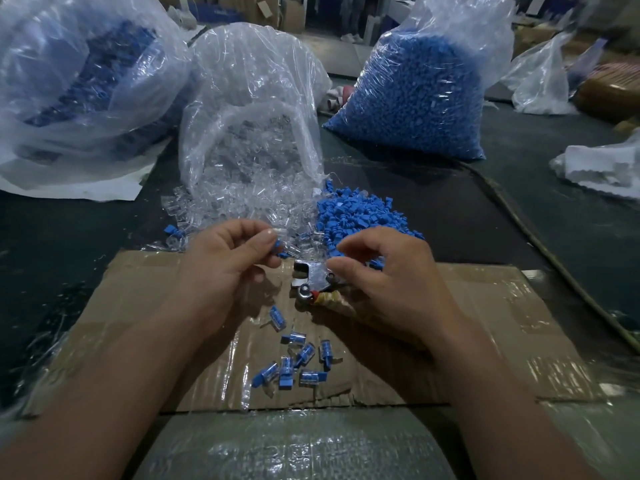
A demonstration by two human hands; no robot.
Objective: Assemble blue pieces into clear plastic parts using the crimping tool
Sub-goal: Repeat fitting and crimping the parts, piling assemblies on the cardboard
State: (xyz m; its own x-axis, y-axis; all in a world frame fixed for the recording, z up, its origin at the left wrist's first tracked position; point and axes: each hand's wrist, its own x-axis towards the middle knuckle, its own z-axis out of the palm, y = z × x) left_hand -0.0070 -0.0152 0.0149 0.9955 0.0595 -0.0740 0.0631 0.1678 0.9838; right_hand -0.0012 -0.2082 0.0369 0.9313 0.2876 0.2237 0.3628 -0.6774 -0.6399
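Our left hand [232,268] pinches a small clear plastic part [278,233] between thumb and forefinger, and a small blue plastic piece [278,244] shows just under the fingertips. We cannot tell if the piece is fully seated. Just to the right, over the taped brown cardboard sheet [138,306], is the silver metal crimping tool [311,275]. Its jaws face the left hand and look parted. Our right hand [384,278] grips the tool, with the tan tape-wrapped handle tucked in the palm and the fingers curled above the head. Whether its fingertips also hold something is unclear.

We judge the step to be loading. The pair is held near the jaws but is not yet between them. The next move calls for setting the pair squarely in the gap, with the blue piece aligned, before we squeeze.

Below the hands, a small cluster of finished blue-and-clear assemblies [298,362] lies on the cardboard, so some of the work is already done.

Across the dark counter [69,237], a large clear bag with blue-filled parts [86,81] sits at far left. Next is an open crinkled bag of clear plastic parts [249,133], spilling towards us. A loose heap of blue pieces [360,213] lies beside it, and a full bag of blue pieces [415,98] stands behind.

We can read no brand, label or writing anywhere.
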